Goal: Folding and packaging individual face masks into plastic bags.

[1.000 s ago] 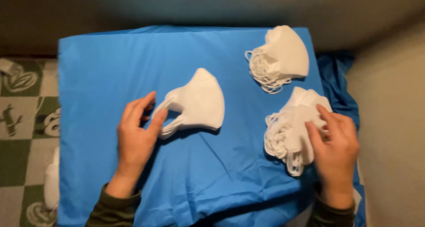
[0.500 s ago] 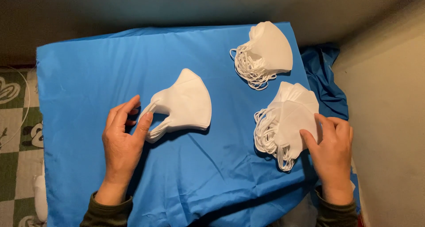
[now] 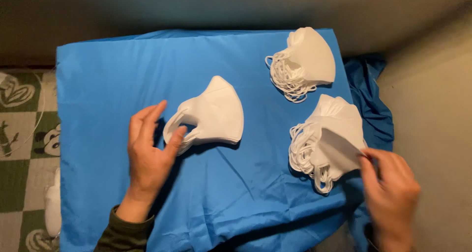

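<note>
So there's a blue cloth (image 3: pixel 123 85) spread over the tabletop, and everything white on it is face masks. Roughly in the middle of the cloth sits a small stack of folded masks (image 3: pixel 214 117), ear loops pointing toward the left edge. The left hand (image 3: pixel 150 153) is right there beside it, fingers loose and spread, with the thumb touching the loops and not really gripping anything. Over near the right edge there's a thicker pile of masks (image 3: pixel 319 146), loops bunched up on its left side. The right hand (image 3: pixel 391 188) is down at the near right corner, fingers pinched on the edge of the top mask (image 3: pixel 339 146), which is lifted at an angle off that pile. A third bundle of masks (image 3: pixel 307 60) lies at the far right corner, apart from the other two, nobody touching it. Past the left edge of the cloth you can see a green and cream checked mat (image 3: pixel 22 129) with cartoon prints on it.
</note>
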